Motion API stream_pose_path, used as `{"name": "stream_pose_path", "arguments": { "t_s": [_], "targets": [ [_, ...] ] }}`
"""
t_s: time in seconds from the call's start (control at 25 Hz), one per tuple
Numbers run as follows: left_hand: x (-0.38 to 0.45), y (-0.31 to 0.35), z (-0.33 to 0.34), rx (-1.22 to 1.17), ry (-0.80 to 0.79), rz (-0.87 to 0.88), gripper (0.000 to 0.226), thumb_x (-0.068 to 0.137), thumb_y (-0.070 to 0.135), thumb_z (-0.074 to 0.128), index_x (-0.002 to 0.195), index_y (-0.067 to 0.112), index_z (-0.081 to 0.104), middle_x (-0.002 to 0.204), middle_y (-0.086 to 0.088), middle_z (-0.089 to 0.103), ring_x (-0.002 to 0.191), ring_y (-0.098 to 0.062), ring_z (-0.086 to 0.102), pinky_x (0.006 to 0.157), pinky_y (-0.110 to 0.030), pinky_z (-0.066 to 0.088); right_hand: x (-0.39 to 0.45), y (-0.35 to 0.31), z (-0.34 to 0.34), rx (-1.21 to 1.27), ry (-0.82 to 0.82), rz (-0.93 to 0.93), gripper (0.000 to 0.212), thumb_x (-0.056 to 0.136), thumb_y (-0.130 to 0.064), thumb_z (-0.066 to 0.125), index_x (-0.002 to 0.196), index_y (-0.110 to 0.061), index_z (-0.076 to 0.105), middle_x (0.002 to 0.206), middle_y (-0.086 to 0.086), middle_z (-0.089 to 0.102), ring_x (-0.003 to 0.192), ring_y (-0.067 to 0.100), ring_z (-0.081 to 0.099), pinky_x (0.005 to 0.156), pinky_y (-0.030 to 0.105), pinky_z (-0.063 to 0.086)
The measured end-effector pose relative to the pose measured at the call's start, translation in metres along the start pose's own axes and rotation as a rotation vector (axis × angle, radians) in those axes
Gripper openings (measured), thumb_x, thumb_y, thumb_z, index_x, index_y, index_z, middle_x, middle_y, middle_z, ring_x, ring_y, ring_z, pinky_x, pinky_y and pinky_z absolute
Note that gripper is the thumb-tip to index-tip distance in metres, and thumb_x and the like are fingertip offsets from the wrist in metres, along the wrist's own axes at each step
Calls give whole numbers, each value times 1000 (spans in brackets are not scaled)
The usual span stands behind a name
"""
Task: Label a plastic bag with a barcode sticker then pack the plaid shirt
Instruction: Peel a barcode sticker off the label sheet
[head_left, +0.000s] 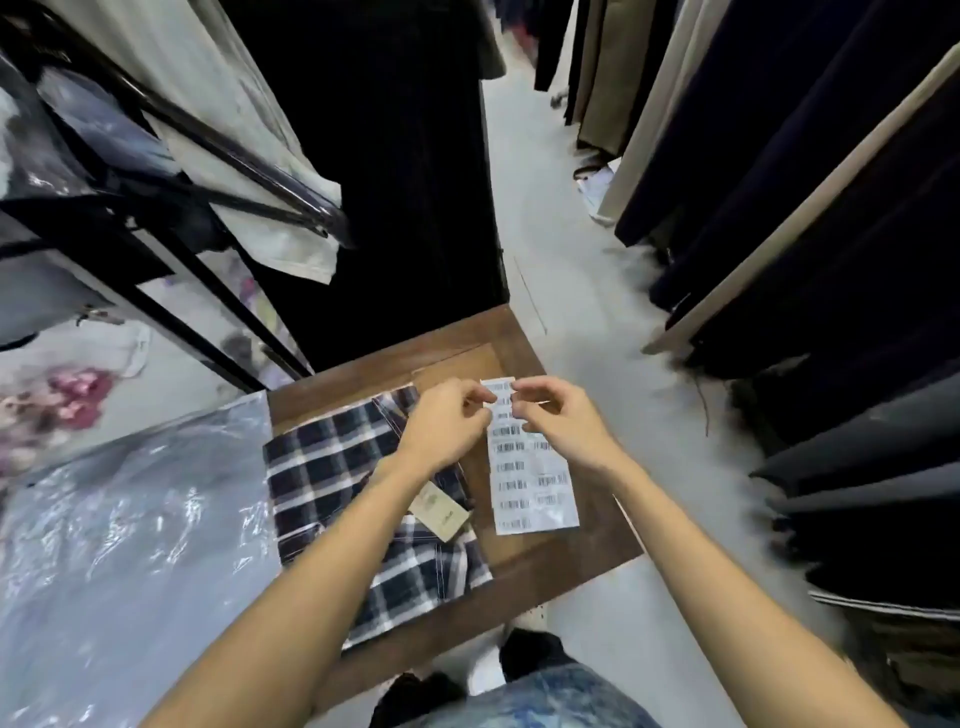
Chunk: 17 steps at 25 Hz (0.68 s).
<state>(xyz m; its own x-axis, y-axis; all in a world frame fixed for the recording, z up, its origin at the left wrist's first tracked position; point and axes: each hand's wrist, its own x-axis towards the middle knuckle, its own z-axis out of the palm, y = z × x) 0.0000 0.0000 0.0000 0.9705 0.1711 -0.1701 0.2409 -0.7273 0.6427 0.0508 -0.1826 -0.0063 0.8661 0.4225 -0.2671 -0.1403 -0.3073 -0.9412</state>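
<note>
Both hands work at the top end of the barcode sticker sheet (532, 467), which lies flat on the right part of the wooden table (566, 556). Left hand (447, 421) has thumb & forefinger pinched together at the sheet's upper left edge, other fingers curled in; looks like it's pinning or gripping the edge, can't tell whether a single sticker is between the tips. Right hand (558, 415) is half-closed, thumb & index brought near each other over the top rows of barcodes, remaining fingers loosely bent; blurry there, so can't tell if it actually has a label pinched or is just touching the sheet.

Plaid shirt (332, 483) — dark navy/white check — lies folded on the table just left of the sheet, partly under the left forearm, lower corner hanging over the table's near edge. A tan cardboard hang tag (441, 512) rests on the shirt, close to the sheet's left side.

Clear plastic bag (130, 545) is spread out to the left of the table, its right edge touching or overlapping the shirt's left side, crinkled & shiny.

Dark garments (831, 260) hang along the right side of the aisle; a black rack frame (208, 145) stands upper left; grey floor (571, 260) runs between
</note>
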Motion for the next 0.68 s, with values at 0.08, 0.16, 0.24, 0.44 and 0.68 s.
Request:
{"name": "stream_pose_path", "arguments": {
  "t_s": [0.08, 0.16, 0.24, 0.44, 0.68],
  "targets": [
    [6, -1, 12, 107, -64, 47, 32, 91, 20, 60, 120, 21, 72, 121, -1, 70, 112, -19, 62, 101, -40, 50, 7, 11, 1, -165, 4, 13, 26, 91, -16, 72, 117, -19, 71, 111, -4, 74, 103, 13, 70, 96, 37, 57],
    [8, -5, 27, 195, -108, 74, 36, 93, 16, 61, 127, 18, 69, 129, -3, 66, 120, -22, 58, 107, -44, 45, 9, 26, 5, -342, 15, 30, 30, 90, -15, 71, 120, -17, 71, 115, -2, 72, 104, 14, 69, 98, 31, 54],
    [12, -8, 41, 257, -159, 105, 39, 96, 12, 59, 134, 15, 65, 135, -3, 61, 124, -25, 55, 109, -46, 43, 13, 37, 6, -468, 23, 15, 34, 88, -10, 71, 122, -14, 71, 114, 3, 67, 100, 18, 68, 95, 24, 50],
    [25, -11, 59, 356, -277, 153, 46, 100, 26, 59, 145, 18, 54, 137, -4, 54, 126, -27, 49, 108, -46, 41, 17, 59, 4, -557, 40, 49, 39, 83, -14, 78, 122, -11, 72, 111, 5, 59, 95, 20, 68, 93, 17, 48],
    [24, -17, 64, 424, -254, 227, 40, 100, 32, 60, 138, 22, 63, 123, -4, 58, 119, -27, 53, 99, -44, 44, 21, 61, -2, -487, 57, 74, 45, 76, -16, 87, 118, -13, 72, 107, 2, 58, 76, 6, 59, 77, 1, 46]
  ]
}}
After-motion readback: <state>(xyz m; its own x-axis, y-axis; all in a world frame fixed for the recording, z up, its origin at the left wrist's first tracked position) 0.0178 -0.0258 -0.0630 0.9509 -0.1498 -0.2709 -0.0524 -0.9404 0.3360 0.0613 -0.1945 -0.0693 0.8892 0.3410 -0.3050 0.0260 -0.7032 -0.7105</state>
